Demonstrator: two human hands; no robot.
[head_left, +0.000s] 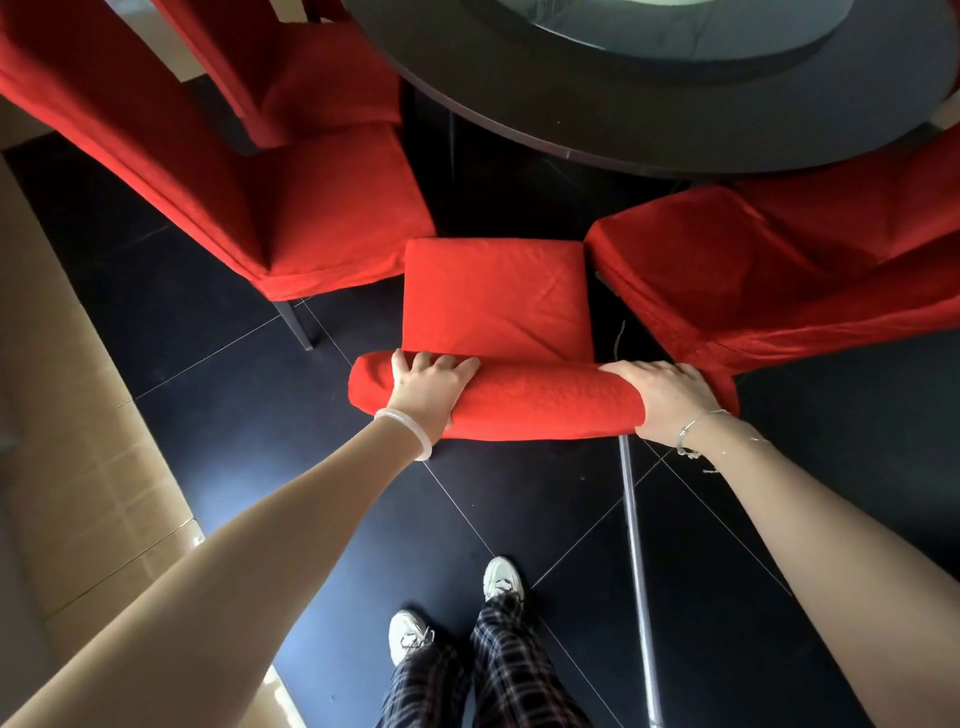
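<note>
chair back (540, 402), gripped by left hand (431, 382), right hand (670, 397)

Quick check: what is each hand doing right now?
Left hand: grips the red chair back.
Right hand: grips the same chair back, other end.

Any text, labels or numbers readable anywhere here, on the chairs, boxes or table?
None readable. The red chair back gripped by the left hand and right hand, the cardboard boxes, the round table and the white shoes show no legible writing.
</note>
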